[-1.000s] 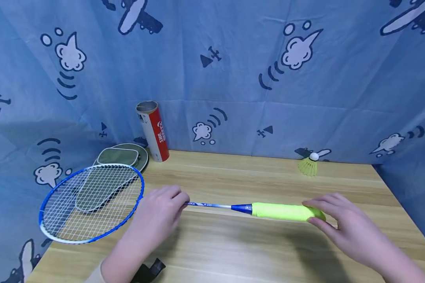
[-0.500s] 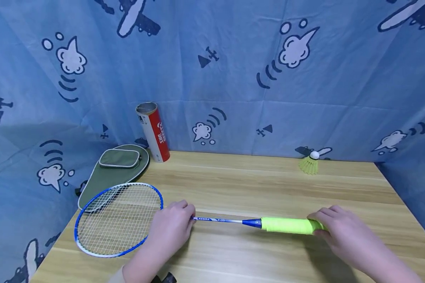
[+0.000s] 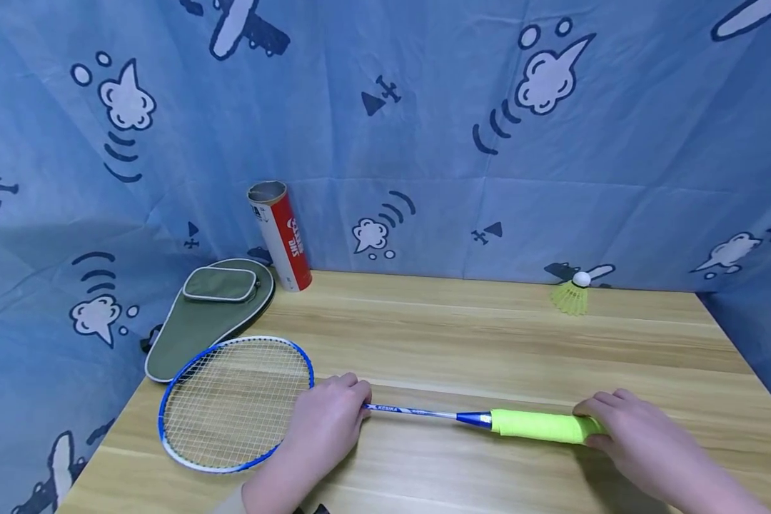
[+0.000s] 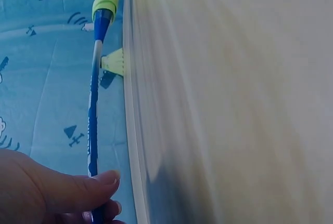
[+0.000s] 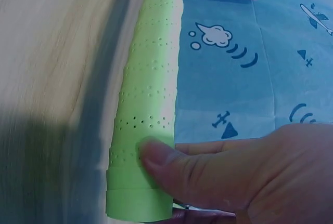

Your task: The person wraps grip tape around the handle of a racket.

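A blue and white badminton racket (image 3: 417, 412) lies across the front of the table, its strung head to the left. My left hand (image 3: 330, 421) pinches the shaft near the head; in the left wrist view the thumb (image 4: 99, 185) presses along one side of the shaft. My right hand (image 3: 632, 432) holds the butt end of the neon-yellow grip (image 3: 540, 425). In the right wrist view the thumb (image 5: 161, 156) lies on the perforated grip wrap (image 5: 151, 78), and the other fingers are mostly hidden behind it.
A green racket cover (image 3: 199, 321) lies at the left, partly overlapped by the racket head. Behind it a red and white shuttlecock tube (image 3: 283, 239) stands open-topped by the blue curtain (image 3: 424, 143). A yellow shuttlecock (image 3: 572, 296) sits at the table's back right.
Both hands have brought the racket down and toward the front right, closer to the table. The racket head now uncovers most of the green cover.
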Action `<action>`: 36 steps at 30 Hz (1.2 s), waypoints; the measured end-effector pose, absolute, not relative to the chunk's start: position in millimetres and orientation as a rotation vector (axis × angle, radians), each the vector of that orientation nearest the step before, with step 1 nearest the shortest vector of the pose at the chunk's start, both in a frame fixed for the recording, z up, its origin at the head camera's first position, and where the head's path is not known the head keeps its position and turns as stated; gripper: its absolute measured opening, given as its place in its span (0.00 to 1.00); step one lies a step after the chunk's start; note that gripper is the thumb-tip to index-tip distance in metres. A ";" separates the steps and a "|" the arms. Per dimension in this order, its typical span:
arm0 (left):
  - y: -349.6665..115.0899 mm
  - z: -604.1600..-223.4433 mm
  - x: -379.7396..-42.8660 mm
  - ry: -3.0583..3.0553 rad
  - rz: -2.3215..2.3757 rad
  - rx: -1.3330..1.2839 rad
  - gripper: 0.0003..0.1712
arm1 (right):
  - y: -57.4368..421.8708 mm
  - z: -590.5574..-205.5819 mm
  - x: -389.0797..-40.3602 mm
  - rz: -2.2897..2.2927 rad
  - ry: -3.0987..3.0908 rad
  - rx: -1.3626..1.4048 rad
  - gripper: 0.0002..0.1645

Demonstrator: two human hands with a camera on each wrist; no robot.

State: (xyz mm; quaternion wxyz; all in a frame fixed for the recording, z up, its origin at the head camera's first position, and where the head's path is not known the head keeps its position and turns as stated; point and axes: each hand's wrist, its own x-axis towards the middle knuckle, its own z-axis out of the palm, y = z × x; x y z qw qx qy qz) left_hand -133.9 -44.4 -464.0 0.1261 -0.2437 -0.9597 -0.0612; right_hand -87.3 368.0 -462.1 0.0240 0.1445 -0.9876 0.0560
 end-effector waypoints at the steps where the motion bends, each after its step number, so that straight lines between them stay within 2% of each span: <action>1: -43.3 -463.4 -132.2 -2.803 -0.182 -0.720 0.10 | 369.3 -461.8 -86.7 0.167 -3.067 0.442 0.22; 31: -41.8 -480.2 -120.8 -2.800 -0.206 -0.742 0.09 | 368.9 -483.5 -79.7 0.228 -3.285 0.321 0.19; 34: -43.3 -476.5 -118.5 -2.803 -0.229 -0.721 0.07 | 366.4 -483.7 -77.5 0.278 -3.262 0.315 0.21; 36: -46.1 -469.6 -117.0 -2.790 -0.289 -0.692 0.09 | 360.7 -481.9 -75.1 0.341 -3.164 0.310 0.25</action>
